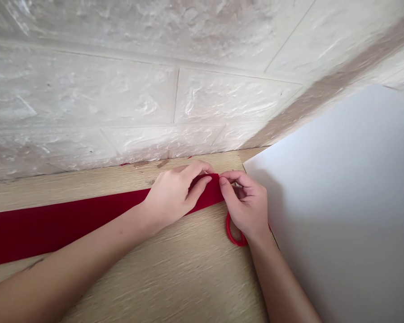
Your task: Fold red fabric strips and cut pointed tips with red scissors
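Note:
A long dark red strip of what looks like fabric or ribbon [70,220] runs from the left edge across the wooden surface. Near its right end, my left hand [180,190] pinches the upper edge between thumb and fingers. My right hand [245,197] grips the strip's end corner between thumb and index finger, close beside the left fingertips. Under my right hand lies a pair of scissors, of which a red handle loop [234,231] shows; the rest is mostly hidden by the hand and wrist.
A white brick-patterned wall [121,89] rises behind the wooden surface [161,269]. On the right stands a large plain white board or panel [350,202]. Small brown and red scraps [141,164] lie along the wall's foot.

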Tool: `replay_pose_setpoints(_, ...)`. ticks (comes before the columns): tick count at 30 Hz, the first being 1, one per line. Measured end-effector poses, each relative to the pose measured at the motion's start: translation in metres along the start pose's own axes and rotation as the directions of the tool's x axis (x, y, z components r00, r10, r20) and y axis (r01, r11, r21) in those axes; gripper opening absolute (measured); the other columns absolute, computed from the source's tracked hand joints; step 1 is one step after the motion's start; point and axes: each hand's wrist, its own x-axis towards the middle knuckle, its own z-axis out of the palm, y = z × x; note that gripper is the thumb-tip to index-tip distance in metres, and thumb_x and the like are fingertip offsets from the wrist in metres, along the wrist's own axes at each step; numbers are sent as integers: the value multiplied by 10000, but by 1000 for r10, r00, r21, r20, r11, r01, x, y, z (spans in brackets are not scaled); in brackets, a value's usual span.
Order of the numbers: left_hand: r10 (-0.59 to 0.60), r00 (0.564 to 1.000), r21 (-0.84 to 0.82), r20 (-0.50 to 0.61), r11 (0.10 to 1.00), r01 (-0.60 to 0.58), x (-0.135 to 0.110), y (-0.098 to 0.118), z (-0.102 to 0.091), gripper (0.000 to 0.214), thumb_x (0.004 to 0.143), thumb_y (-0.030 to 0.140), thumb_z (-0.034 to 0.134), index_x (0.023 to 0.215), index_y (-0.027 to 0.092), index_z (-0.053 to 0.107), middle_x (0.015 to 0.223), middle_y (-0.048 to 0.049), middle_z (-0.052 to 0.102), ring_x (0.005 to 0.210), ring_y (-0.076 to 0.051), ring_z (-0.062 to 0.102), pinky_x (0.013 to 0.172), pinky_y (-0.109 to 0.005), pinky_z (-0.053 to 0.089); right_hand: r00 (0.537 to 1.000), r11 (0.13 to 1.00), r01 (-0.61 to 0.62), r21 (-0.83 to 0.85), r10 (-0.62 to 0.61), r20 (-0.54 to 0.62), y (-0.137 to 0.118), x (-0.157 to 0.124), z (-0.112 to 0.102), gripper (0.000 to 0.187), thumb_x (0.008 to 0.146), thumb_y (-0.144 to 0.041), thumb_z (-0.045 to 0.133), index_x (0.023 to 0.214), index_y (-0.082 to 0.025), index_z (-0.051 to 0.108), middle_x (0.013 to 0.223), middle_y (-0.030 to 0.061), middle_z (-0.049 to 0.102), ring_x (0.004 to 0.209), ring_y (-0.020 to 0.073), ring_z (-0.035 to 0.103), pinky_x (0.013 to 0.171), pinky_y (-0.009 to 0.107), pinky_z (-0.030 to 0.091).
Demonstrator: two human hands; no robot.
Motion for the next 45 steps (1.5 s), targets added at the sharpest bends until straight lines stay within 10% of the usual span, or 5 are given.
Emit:
replay_pose_setpoints(8,212,977,89,-21,974,-209,2,6,-9,137,1034,228,533,1022,197,666,977,3,779,854,-144,723,726,-267,518,1000,998,13,69,-12,-15,-7,0,-2,91,881,-283,678,828,-221,718,736,3,737,566,124,629,512,238,504)
replay_pose_setpoints(45,-169,982,-341,86,921,189,12,17,-20,40,900,233,722,939,222,723,926,26,794,868,-144,757,742,-246,595,974,969,213,-122,-221,-59,2,-6,2,62,897,-192,696,902,-251,713,856,-4,757,693,143,693,706,307,607)
